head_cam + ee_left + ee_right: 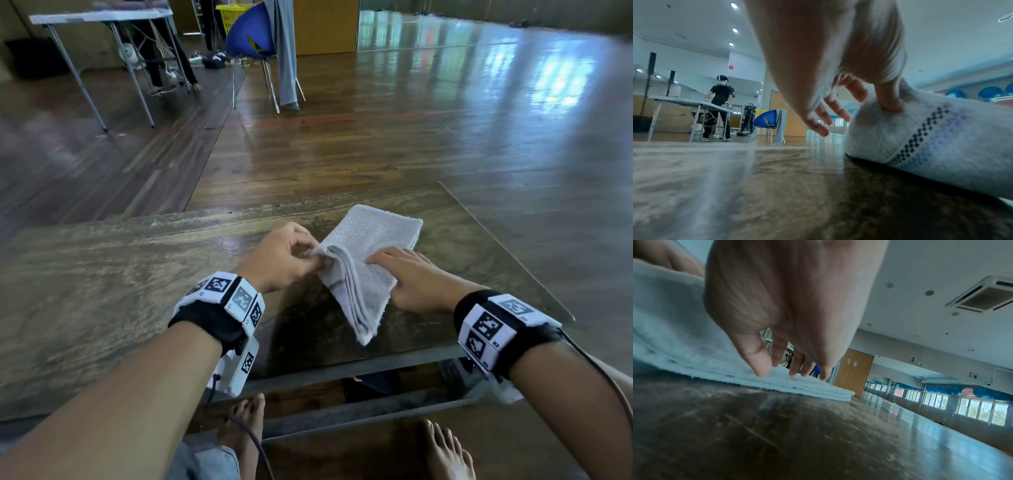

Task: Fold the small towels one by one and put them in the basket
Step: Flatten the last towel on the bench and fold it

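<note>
item: white terry towel (368, 263), partly folded in layers, dark checked stripe near one end; lies on the worn wooden table (102, 274), towards its right end, one corner overhanging the near edge
left hand (279, 258): at the towel's left side, thumb and fingers pinching the raised fold; other fingers (838, 112) spread loosely off the cloth
right hand (416, 279): on the towel's right side, fingers straight, fingertips (762, 369) pressing the layers flat, gripping nothing
beyond the towel: blue chair (248, 37) with grey cloth draped over it, yellow basket (228, 15) behind the chair, white folding table (99, 17) left of it
</note>
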The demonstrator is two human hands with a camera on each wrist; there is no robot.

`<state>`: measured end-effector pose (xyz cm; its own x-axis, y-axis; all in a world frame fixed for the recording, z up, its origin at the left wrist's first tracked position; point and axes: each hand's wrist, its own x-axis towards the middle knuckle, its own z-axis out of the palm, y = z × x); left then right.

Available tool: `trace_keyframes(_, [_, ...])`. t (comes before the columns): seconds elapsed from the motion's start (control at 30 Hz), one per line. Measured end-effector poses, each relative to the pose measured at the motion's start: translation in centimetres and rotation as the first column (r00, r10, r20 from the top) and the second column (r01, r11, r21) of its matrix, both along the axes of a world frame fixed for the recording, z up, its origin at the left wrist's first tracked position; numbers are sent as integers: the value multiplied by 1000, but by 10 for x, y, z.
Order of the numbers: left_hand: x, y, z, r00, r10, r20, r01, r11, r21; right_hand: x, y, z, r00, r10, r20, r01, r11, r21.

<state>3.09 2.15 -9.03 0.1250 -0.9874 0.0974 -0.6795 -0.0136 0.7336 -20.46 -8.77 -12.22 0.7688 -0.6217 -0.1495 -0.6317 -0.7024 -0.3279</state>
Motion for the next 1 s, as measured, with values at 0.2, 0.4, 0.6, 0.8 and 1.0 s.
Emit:
trace_keyframes(0.2, [-17, -4, 2, 991, 131, -30, -134, 967, -216, -4, 14, 16, 991, 81, 108, -91, 991, 94])
trace_keyframes(0.4, [-16, -11, -1, 974, 211, -77, -223, 948, -225, -11, 17, 25, 954, -120, 275, 1, 918, 397])
trace_keyframes(0.6, [5, -21, -13, 988, 153, -14, -148, 974, 171, -11, 9, 30, 898, -296, 325, -44, 675, 737])
trace_keyframes(0.8, [10, -29, -31, 971, 224, 87, -240, 923, 302, -2, -1, 20, 858, -467, 212, 208, 695, 689])
trace_keyframes(1.0, [-7, -46, -36, 958, 280, 61, -286, 941, 181, 11, -15, 11, 726, -648, 229, 416, 679, 604])
